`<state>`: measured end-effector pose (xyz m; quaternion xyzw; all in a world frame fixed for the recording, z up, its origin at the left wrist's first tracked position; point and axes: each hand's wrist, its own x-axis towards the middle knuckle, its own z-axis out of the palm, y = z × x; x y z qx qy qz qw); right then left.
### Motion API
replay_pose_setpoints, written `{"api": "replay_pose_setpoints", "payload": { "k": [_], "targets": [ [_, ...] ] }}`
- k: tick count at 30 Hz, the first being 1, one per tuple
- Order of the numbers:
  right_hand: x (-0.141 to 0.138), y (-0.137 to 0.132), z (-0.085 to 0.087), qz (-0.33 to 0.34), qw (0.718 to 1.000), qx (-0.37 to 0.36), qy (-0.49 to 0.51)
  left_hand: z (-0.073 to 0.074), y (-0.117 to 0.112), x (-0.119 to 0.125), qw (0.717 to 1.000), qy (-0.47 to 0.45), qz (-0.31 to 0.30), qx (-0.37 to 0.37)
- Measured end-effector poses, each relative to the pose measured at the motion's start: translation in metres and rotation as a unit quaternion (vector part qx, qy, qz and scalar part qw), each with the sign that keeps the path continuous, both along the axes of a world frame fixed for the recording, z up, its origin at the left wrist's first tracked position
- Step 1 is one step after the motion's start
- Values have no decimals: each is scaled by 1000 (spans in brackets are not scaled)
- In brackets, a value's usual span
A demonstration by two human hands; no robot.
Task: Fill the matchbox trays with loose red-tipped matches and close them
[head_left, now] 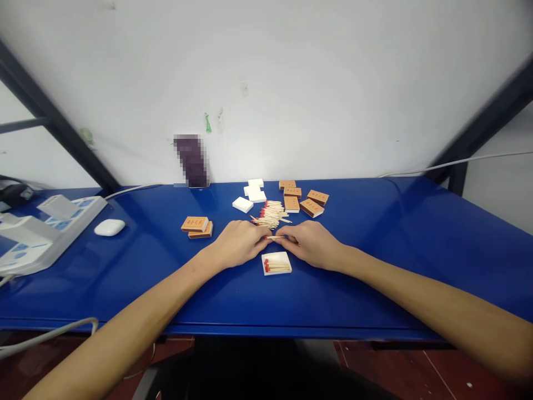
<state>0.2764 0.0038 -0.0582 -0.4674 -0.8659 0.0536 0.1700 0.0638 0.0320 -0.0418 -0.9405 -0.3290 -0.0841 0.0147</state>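
Observation:
Between my two hands are matches [274,238], lying crosswise with a red head toward the left; how many cannot be made out. My left hand [241,243] pinches the head end, and my right hand [312,244] pinches the plain end. Just below them on the desk sits a white matchbox tray [285,256] partly filled with matches, red heads to the left. Right behind my fingers spreads a loose pile of matches [272,211], heads mostly to the left.
White trays [242,205] and several orange matchbox sleeves [312,208] lie behind the pile. Two closed-looking matchboxes [195,224] are stacked left of my left hand. A white earbud case [109,227] and a power strip [50,239] occupy the left of the blue desk [395,250].

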Motion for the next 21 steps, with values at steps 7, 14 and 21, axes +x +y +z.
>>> {"api": "replay_pose_setpoints", "payload": {
  "k": [7,14,21],
  "targets": [
    [-1,-1,-1,-12,1000,5,3,0,-2,3,999,35,5,28],
    [-2,-1,-2,-23,1000,12,1,3,-4,4,998,59,8,16],
    [-2,-4,0,-12,1000,18,12,3,-4,1,998,55,-8,25]
  ]
}}
